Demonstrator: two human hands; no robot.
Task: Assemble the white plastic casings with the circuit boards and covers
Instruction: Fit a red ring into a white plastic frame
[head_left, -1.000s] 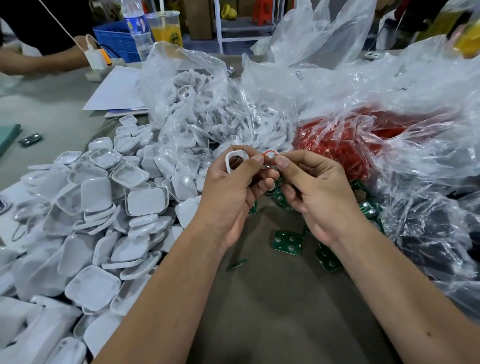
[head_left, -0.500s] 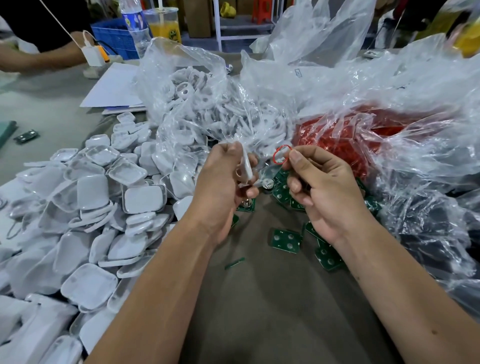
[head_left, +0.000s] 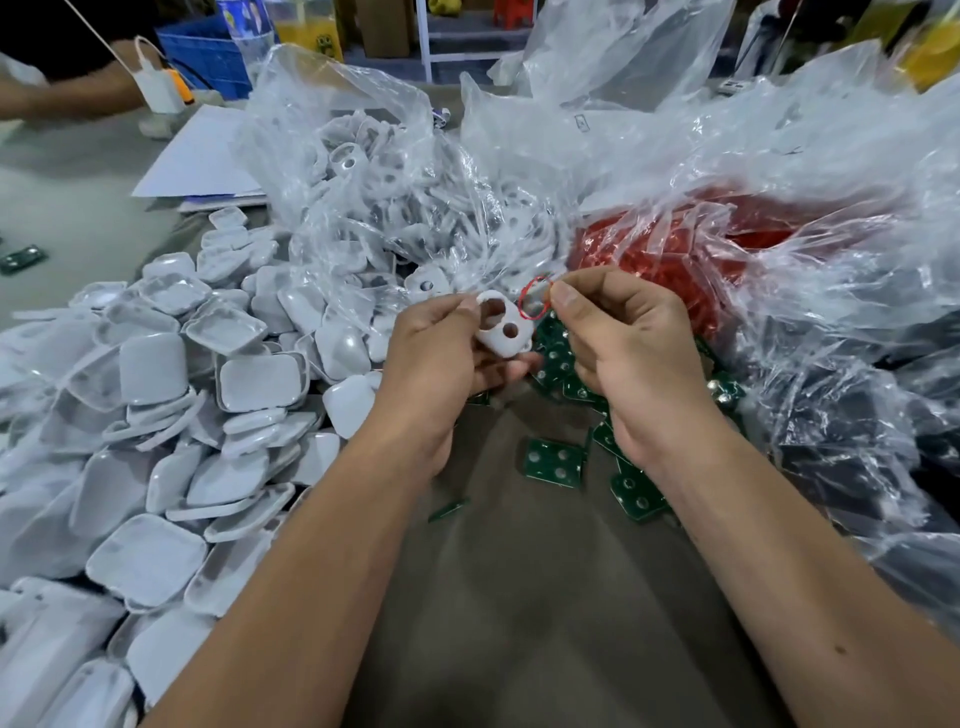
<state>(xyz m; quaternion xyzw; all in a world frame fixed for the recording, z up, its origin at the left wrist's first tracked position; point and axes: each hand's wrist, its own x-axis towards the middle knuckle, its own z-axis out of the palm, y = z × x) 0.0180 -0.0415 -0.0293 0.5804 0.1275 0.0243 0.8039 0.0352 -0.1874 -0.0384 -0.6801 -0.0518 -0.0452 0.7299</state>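
Above table (head_left: 519, 597), left hand (head_left: 436, 364) holds cover (head_left: 503, 326) tilted.

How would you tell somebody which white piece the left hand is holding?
Find the big heap of white square shells on the left. Just right of it, the left hand grips one small white cover. Unlike the shells, it has two round holes.

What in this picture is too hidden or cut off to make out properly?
- Head view: the left hand covers the underside of the white two-hole plastic cover.
- Crinkled clear plastic bags blur the red rings heaped inside.
- The right hand hides part of the green circuit boards.
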